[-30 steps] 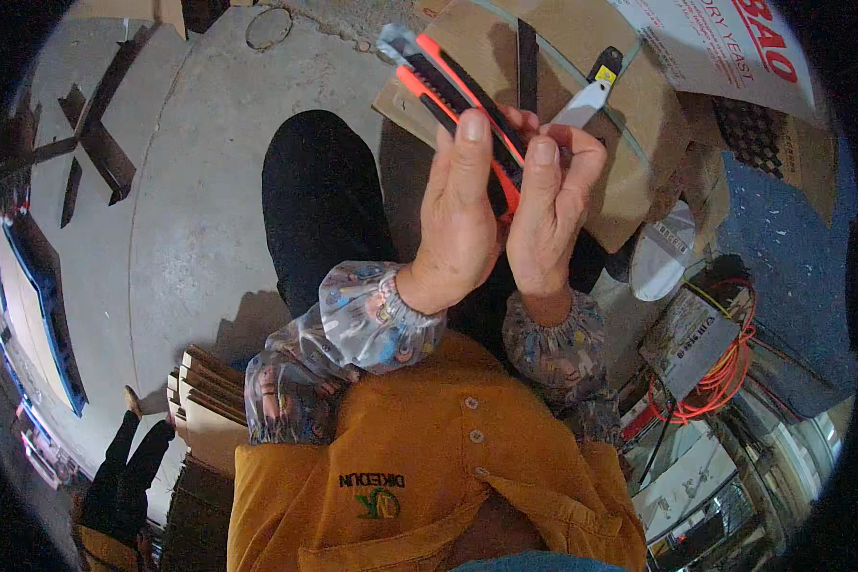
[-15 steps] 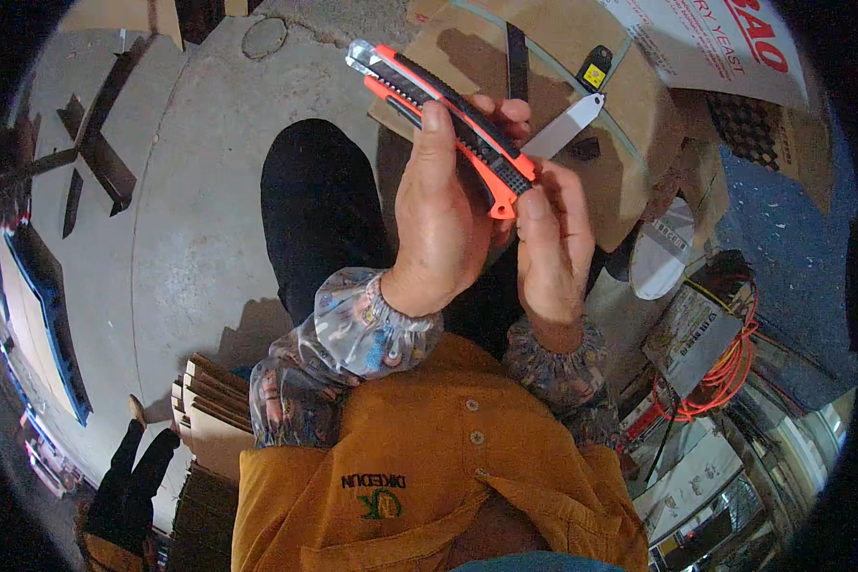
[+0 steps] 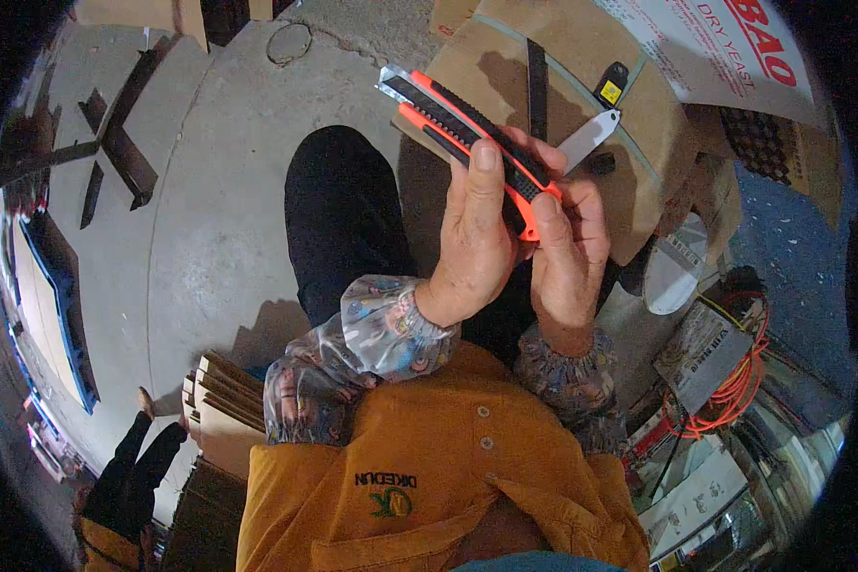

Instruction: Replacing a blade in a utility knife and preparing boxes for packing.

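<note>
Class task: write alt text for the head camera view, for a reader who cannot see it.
Seen from above, a person's left hand and right hand together hold an orange and black utility knife over a cardboard box. A second knife lies on the box; concrete floor spreads to the left.

Utility knife (image 3: 467, 133): orange-black plastic, slightly glossy. Loose blade (image 3: 586, 140): bare shiny metal. Box (image 3: 582, 114): matt brown cardboard. Floor (image 3: 210, 219): rough concrete.
</note>
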`<state>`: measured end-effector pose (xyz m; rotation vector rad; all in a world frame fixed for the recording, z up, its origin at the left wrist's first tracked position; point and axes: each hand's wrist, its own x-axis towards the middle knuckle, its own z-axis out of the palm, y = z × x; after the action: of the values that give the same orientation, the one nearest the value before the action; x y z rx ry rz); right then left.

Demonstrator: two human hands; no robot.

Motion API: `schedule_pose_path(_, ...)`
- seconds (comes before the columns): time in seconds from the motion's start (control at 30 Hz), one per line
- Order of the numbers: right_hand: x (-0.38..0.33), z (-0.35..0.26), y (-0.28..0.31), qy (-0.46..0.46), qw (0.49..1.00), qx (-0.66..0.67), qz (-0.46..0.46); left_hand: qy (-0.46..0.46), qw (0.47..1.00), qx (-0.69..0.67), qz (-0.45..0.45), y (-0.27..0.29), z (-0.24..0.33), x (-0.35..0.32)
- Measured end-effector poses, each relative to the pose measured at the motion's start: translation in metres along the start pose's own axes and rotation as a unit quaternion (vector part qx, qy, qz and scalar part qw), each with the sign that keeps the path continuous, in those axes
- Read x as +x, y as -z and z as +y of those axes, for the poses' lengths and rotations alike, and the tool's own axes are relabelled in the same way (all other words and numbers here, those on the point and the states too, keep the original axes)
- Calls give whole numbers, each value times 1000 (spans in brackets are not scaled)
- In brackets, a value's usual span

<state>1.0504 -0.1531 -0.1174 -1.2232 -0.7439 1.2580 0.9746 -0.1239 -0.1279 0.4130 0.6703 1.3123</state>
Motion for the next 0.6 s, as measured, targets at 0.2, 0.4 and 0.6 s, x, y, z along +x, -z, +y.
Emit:
schedule_pose_path(0.2, 2, -4, -1, -62, 998, -28, -11, 15, 999, 26, -27, 7, 5, -3)
schedule_pose_path(0.4, 13, -2, 34, 112, 943, -297, 98, 35, 999, 20, -5, 30, 21, 6)
schedule_pose_path(0.6, 41, -15, 66, 221, 836, -502, 37, 32, 999, 0, -6, 39, 23, 12)
